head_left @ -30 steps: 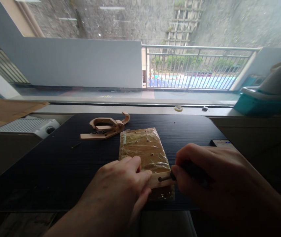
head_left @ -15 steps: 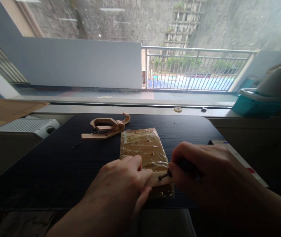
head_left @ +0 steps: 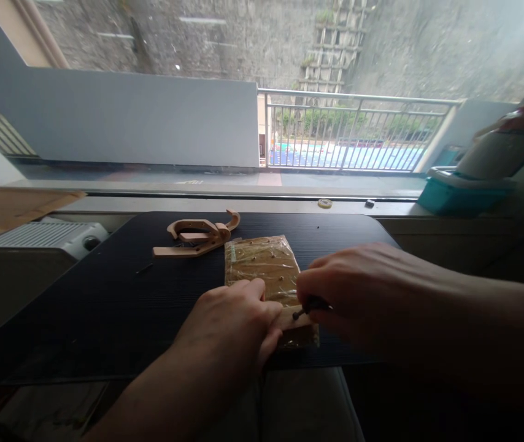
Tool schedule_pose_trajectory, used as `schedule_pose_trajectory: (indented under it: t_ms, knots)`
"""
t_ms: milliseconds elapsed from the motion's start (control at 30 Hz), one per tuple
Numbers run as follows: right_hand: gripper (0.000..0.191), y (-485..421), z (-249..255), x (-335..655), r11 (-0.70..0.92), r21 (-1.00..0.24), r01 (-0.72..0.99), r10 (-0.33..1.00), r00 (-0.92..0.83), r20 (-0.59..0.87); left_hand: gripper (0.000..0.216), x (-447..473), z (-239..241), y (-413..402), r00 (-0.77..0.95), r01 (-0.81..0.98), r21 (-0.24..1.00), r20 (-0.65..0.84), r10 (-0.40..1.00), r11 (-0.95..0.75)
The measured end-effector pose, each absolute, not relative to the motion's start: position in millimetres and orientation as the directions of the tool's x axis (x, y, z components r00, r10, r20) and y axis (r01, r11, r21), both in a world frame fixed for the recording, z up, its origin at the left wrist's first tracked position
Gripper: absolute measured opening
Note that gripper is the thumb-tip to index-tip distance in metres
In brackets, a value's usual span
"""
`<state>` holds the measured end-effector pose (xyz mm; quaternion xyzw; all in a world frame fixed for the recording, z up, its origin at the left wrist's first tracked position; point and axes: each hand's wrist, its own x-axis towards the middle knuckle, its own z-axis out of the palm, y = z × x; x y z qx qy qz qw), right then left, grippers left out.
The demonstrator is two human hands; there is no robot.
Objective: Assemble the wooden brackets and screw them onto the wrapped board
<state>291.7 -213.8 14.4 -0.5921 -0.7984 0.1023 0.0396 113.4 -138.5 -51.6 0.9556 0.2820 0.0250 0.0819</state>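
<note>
My left hand (head_left: 238, 319) is closed on a pale wooden strip (head_left: 286, 318), pressing it onto a brown slab wrapped in clear film (head_left: 264, 267). Small holes dot the slab's top. Closed around the dark handle of a screwdriver (head_left: 316, 302) is my right hand (head_left: 351, 288); its fingers hide much of the tool. The tool's thin shaft slants down to a dark screw head (head_left: 295, 317) on the strip. Whether the tip sits in the screw is too small to tell. Beyond the slab lies a jointed wooden piece with curved hooks (head_left: 197, 236).
A dark screw (head_left: 144, 268) lies on the black table (head_left: 105, 307), left of the slab. On the windowsill are a roll of tape (head_left: 325, 203), a small dark object (head_left: 369, 203) and a teal bin (head_left: 459, 193). A white radiator (head_left: 54, 236) stands left.
My right hand has turned at the wrist, its forearm now higher and more sideways. The screwdriver still points at the screw. My left hand keeps its hold; the view has shifted slightly.
</note>
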Motion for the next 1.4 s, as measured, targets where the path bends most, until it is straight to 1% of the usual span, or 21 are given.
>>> schedule_pose_trajectory:
  t_ms: [33, 167, 233, 333, 400, 467, 533, 633, 700, 767, 867, 967, 1067, 1167, 1267, 1400]
  knots:
    - [0.015, -209.1, 16.8, 290.3, 0.265, -0.189, 0.946, 0.952, -0.287, -0.102, 0.023, 112.9, -52.5, -138.4, 0.839, 0.535, 0.167, 0.011, 0.544, -0.828]
    - [0.013, -196.4, 20.7, 286.3, 0.263, -0.168, 0.950, 0.952, -0.284, -0.116, 0.026, 112.3, -54.3, -137.4, 0.832, 0.543, 0.151, 0.040, 0.554, -0.826]
    - [0.015, -198.2, 18.9, 283.2, 0.195, -0.163, 0.967, 0.973, -0.212, -0.097, 0.026, 112.6, -53.9, -137.4, 0.835, 0.536, 0.138, 0.056, 0.547, -0.833]
    - [0.021, -206.6, 15.2, 277.0, 0.044, -0.146, 0.988, 0.996, -0.054, -0.065, 0.026, 113.0, -51.6, -138.6, 0.840, 0.529, 0.122, 0.063, 0.538, -0.840]
    - [0.024, -211.4, 15.6, 273.6, 0.011, -0.097, 0.995, 0.998, -0.016, -0.053, 0.026, 113.1, -48.9, -140.0, 0.837, 0.536, 0.120, 0.056, 0.545, -0.835]
    - [0.023, -213.8, 20.4, 271.9, 0.059, -0.016, 0.998, 0.997, -0.059, -0.051, 0.024, 113.2, -45.7, -141.2, 0.836, 0.539, 0.124, 0.046, 0.547, -0.833]
    - [0.020, -214.2, 28.0, 271.4, 0.160, 0.048, 0.986, 0.985, -0.156, -0.076, 0.024, 113.3, -42.9, -142.0, 0.836, 0.540, 0.124, 0.034, 0.548, -0.832]
    - [0.012, -213.9, 37.1, 270.7, 0.291, 0.069, 0.954, 0.952, -0.282, -0.117, 0.024, 113.4, -40.8, -142.1, 0.833, 0.547, 0.114, 0.021, 0.553, -0.829]
    - [0.014, -213.9, 37.7, 269.4, 0.338, 0.056, 0.939, 0.936, -0.330, -0.121, 0.023, 113.3, -41.5, -141.7, 0.834, 0.546, 0.105, 0.023, 0.551, -0.831]
    - [0.018, -214.1, 34.7, 267.8, 0.344, 0.040, 0.938, 0.935, -0.339, -0.101, 0.023, 113.3, -43.4, -141.1, 0.835, 0.544, 0.090, 0.036, 0.549, -0.834]
    - [0.020, -214.9, 29.8, 265.5, 0.267, 0.041, 0.963, 0.961, -0.263, -0.082, 0.025, 113.7, -45.8, -140.9, 0.834, 0.546, 0.069, 0.046, 0.549, -0.835]
    - [0.023, -217.3, 29.0, 263.2, 0.195, 0.071, 0.978, 0.975, -0.186, -0.118, 0.030, 114.2, -45.6, -142.1, 0.837, 0.541, 0.071, 0.046, 0.545, -0.838]
    - [0.028, -222.3, 30.8, 261.5, 0.179, 0.098, 0.979, 0.977, -0.165, -0.134, 0.033, 113.7, -43.5, -143.5, 0.840, 0.535, 0.080, 0.050, 0.540, -0.841]
    - [0.022, -226.8, 32.9, 261.5, 0.203, 0.120, 0.972, 0.978, -0.194, -0.082, 0.031, 112.7, -42.7, -143.3, 0.846, 0.524, 0.093, 0.056, 0.530, -0.847]
    - [0.014, -225.3, 34.6, 261.6, 0.279, 0.145, 0.949, 0.960, -0.275, -0.045, 0.035, 111.6, -44.0, -141.9, 0.835, 0.539, 0.118, 0.058, 0.547, -0.834]
    - [0.013, -215.1, 35.0, 258.4, 0.371, 0.163, 0.914, 0.927, -0.354, -0.128, 0.040, 110.8, -46.5, -140.0, 0.842, 0.524, 0.135, 0.065, 0.535, -0.841]
